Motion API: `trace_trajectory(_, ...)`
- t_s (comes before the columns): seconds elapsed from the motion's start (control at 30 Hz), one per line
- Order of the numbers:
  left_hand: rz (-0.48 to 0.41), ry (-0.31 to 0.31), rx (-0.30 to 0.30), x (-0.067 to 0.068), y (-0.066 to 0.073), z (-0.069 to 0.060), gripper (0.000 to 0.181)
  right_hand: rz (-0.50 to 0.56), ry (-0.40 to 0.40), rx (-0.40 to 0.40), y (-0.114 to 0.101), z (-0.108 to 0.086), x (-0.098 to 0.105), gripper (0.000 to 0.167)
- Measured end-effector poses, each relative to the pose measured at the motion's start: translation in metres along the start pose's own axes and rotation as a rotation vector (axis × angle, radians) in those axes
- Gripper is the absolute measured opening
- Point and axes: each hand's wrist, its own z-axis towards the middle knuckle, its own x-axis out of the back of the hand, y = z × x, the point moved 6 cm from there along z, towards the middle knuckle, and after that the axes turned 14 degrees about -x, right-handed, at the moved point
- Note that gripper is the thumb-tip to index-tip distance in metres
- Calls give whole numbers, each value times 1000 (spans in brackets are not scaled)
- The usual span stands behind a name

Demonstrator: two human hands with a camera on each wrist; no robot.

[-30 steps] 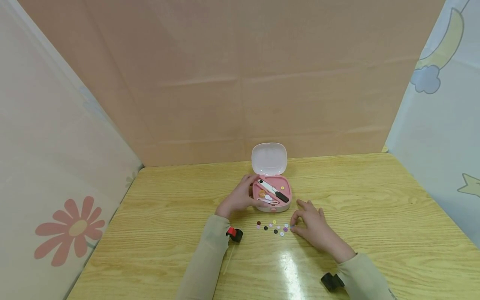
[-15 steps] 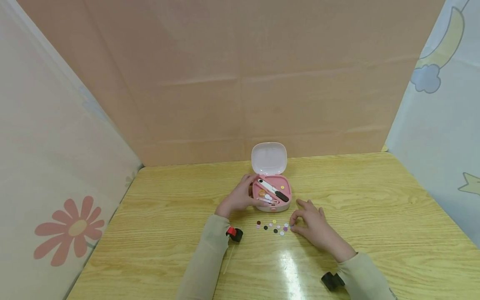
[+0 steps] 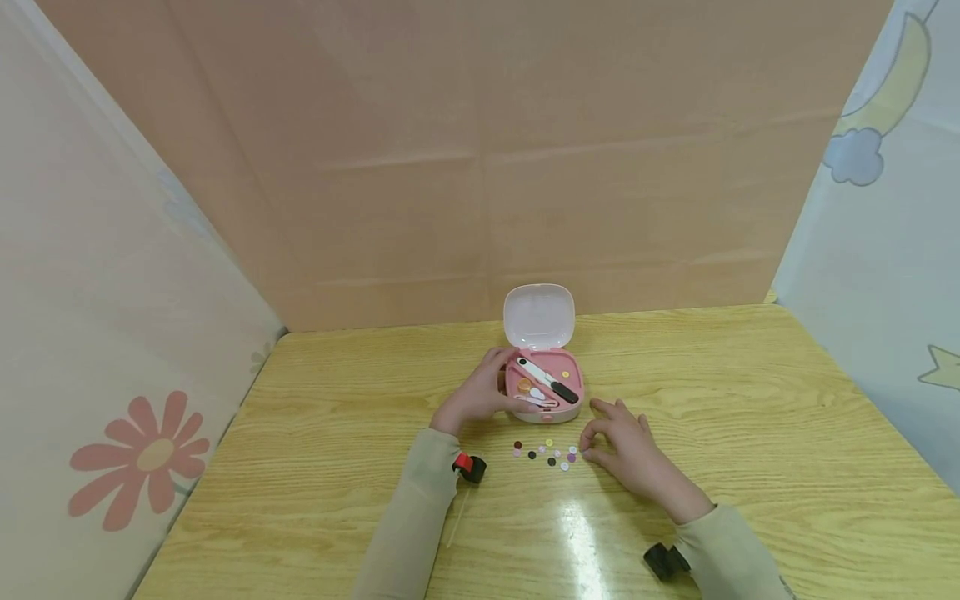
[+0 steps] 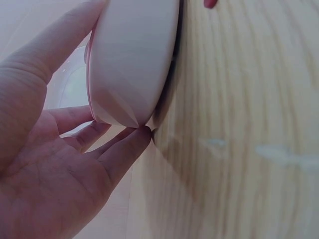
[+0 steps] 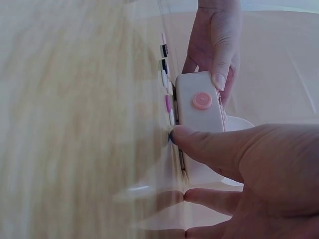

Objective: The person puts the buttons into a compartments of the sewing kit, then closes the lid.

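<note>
The open pink and white box (image 3: 564, 416) lies within my left hand's (image 3: 480, 395) grip, thumb along its front and fingers round its left side. Seen from the left wrist, my left hand (image 4: 55, 154) holds the box's pale wall (image 4: 132, 59). Several small buttons lie in front of it, among them a purple one (image 3: 572, 457). My right hand (image 3: 633, 457) is at their right end, thumb and forefinger together. In the right wrist view, a dark blue button (image 5: 172, 138) is at my right hand's (image 5: 269, 169) thumb tip; the forefinger is hidden behind the thumb, other fingertips touching the table.
The box's white lid (image 3: 538, 317) stands raised at the back. Inside lie a white and black tool (image 3: 547, 381), a yellow button (image 3: 566, 374) and small white items. A pink cloth (image 3: 480, 208) hangs behind the wooden table (image 3: 337, 400), with patterned cloths at both sides.
In the head view, the bit of blue at my right fingertips no longer shows. Both hands and the box stay practically where they were.
</note>
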Motion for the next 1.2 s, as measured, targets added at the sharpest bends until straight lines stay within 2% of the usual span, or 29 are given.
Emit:
trace_trajectory(0.4, 15, 0, -4, 0, -4, 0, 96, -16, -22, -15, -1, 1, -1, 20)
trace_trajectory(0.5, -11, -9, -7, 3, 14, -3, 93, -19, -24, -18, -1, 0, 0, 21)
trace_trajectory(0.63, -49, -11, -13, 3, 21, -3, 92, -11, -26, -16, 0, 0, 1, 20)
trace_trajectory(0.73, -38, -4, -9, 0, 3, 0, 95, 0, -36, -20, 1, 1, 1, 19)
trace_trajectory(0.8, -27, 2, -2, 0, -1, 1, 95, 6, -40, -23, 1, 2, 2, 19)
trace_trajectory(1.2, 3, -7, 19, 1, -1, 0, 97, -26, 3, 15, -1, 5, 8, 17)
